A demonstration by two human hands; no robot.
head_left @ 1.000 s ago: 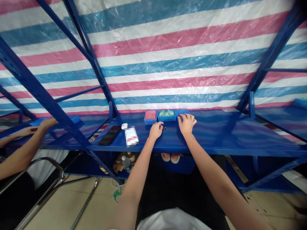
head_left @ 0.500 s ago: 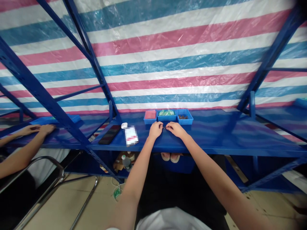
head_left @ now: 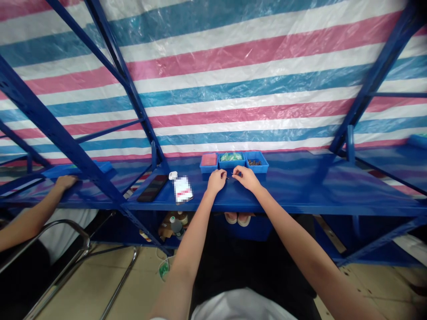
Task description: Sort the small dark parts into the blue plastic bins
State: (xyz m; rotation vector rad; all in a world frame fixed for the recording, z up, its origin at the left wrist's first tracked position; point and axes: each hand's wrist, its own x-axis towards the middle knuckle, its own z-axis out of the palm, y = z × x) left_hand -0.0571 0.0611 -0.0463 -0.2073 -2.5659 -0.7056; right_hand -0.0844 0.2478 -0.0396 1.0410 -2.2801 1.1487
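My left hand [head_left: 218, 180] is closed in a pinch above the blue table, with something thin and small at its fingertips. Close to its right, my right hand [head_left: 246, 177] also pinches a tiny thing too small to name. A narrow gap separates the two sets of fingertips. Just beyond the hands stand three blue bins: the left bin [head_left: 208, 169] holds a pink stack [head_left: 209, 159], the middle bin [head_left: 231, 165] holds green-and-white small packets [head_left: 231, 157], and the right bin [head_left: 262, 169] holds small dark and brassy parts [head_left: 254, 162].
Left of my hands lie a black phone-like slab [head_left: 152, 188], a small white case [head_left: 172, 175] and a blurred-out white item [head_left: 183, 190]. Blue posts [head_left: 133, 100] frame the table [head_left: 300, 178]. A co-worker's arm [head_left: 50, 202] rests at the left, by a metal chair [head_left: 125, 271].
My right hand has lifted slightly and its fingertips have shifted a little away from the table. One of the co-worker's hands has left the table at the left.
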